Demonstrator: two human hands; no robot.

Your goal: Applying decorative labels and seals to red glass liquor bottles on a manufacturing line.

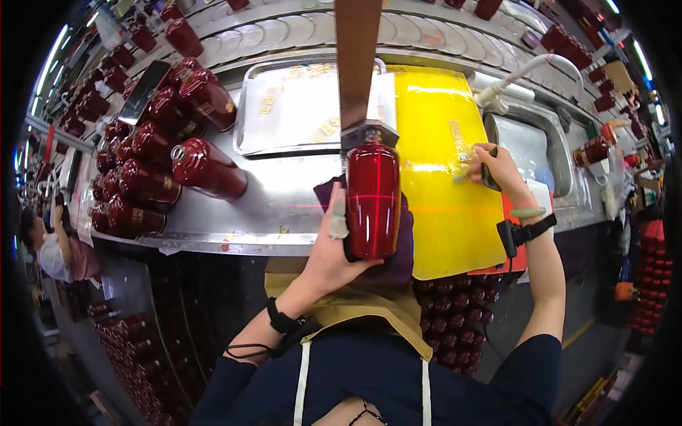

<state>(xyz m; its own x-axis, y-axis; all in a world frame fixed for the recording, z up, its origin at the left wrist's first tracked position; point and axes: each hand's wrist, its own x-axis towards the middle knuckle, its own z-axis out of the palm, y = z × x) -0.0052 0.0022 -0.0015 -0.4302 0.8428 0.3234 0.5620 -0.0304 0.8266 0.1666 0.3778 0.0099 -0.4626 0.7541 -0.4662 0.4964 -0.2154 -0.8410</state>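
My left hand [330, 248] is closed round the lower left side of a glossy dark red bottle [374, 202]. White covers wrap some of its fingers. The bottle lies neck away from me on a dark purple cloth [406, 245], with red light lines crossing it. Over the yellow sheet [451, 234], my right hand [501, 170] grips a dark-handled tool [489, 177]; its exact kind is unclear. Close to those fingertips, a strip of small gold decals [457, 135] lies on the wet-looking sheet.
Several red bottles [209, 170] crowd the bench's left side. A metal tray [245, 106] holds white paper and gold pieces. A brown post [357, 57] stands beyond the bottle. At right are a white faucet [529, 67] and metal sink [565, 170]. A conveyor [298, 32] runs behind.
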